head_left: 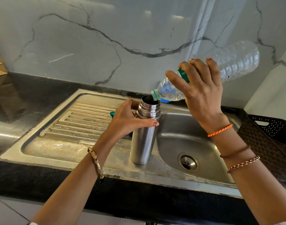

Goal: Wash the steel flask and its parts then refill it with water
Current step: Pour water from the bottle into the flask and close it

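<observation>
Presently, the steel flask [144, 137] stands upright and uncapped on the wet drainboard [77, 124] of the stainless sink unit, at the edge where the drainboard meets the basin [179, 140]. The left hand [126, 119] grips the flask just below its ribbed neck, thumb lying across the near side and fingers curled round the far side. The right hand [202, 88] holds a clear plastic water bottle [233, 62] round its middle, over a green label, fingers wrapped across the top. The bottle is tilted neck-down, base raised toward the marble-patterned wall [106, 38]; its open mouth sits at the rim of the flask opening, and a small amount of water remains pooled in the bottle's neck end. Whether water is touching the flask interior cannot be confirmed.

A green cap [112, 113] lies on the drainboard, partly hidden behind the left hand. A blue object [165, 100] sits behind the bottle's neck on the back ledge of the sink; its nature cannot be determined. The basin drain [187, 162] is uncovered. A dark perforated crate [269, 127] stands on the black counter [33, 91] just right of the sink.
</observation>
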